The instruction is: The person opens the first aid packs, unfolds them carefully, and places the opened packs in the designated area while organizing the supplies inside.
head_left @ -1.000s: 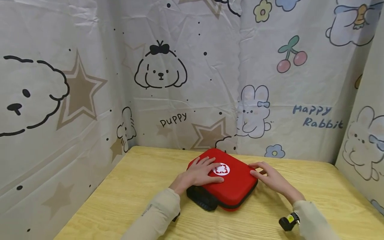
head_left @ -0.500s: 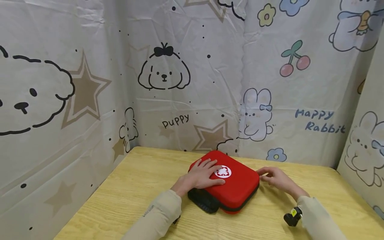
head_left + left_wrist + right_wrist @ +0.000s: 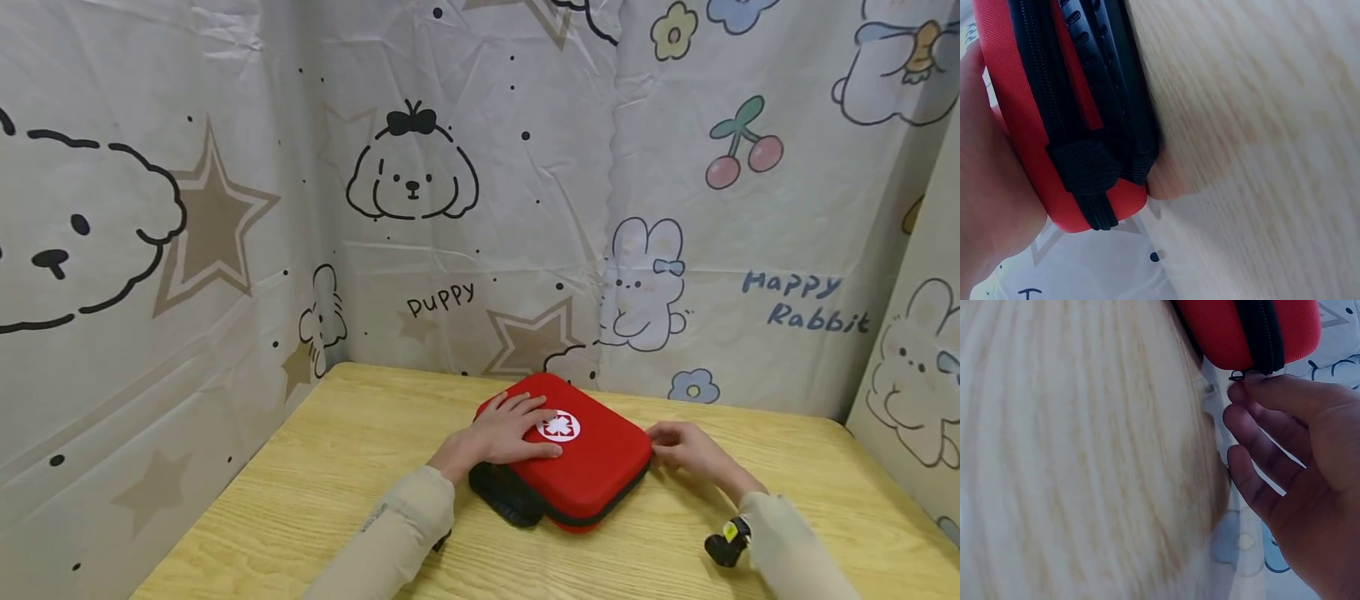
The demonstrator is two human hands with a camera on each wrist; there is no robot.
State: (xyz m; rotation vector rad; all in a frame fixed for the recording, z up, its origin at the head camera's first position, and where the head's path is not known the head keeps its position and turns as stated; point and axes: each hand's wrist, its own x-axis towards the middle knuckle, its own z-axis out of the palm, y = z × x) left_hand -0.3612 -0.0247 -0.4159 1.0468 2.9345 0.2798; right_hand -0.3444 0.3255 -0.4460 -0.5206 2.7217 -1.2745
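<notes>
A red first-aid case (image 3: 600, 467) with a white round emblem lies flat on the wooden table. My left hand (image 3: 506, 432) rests spread on its lid, fingers straight, left of the emblem. Below that hand, the case's black carry handle (image 3: 506, 498) sticks out toward the front left. At the case's right corner, my right hand (image 3: 686, 448) pinches a small zipper pull (image 3: 1235, 376) between thumb and index finger; its other fingers are loosely bent. The black zipper band (image 3: 1262, 334) runs round the side of the case, and looks closed at this corner.
The light wood table (image 3: 337, 467) extends on both sides of the case. Behind it hangs a pale printed cloth (image 3: 480, 167) with puppies, rabbits and stars. A black wrist camera (image 3: 726, 546) sits under the right sleeve.
My right hand has moved off the lid's right edge, down and outward to the corner, and has taken the zipper pull. The left hand has stayed on the lid.
</notes>
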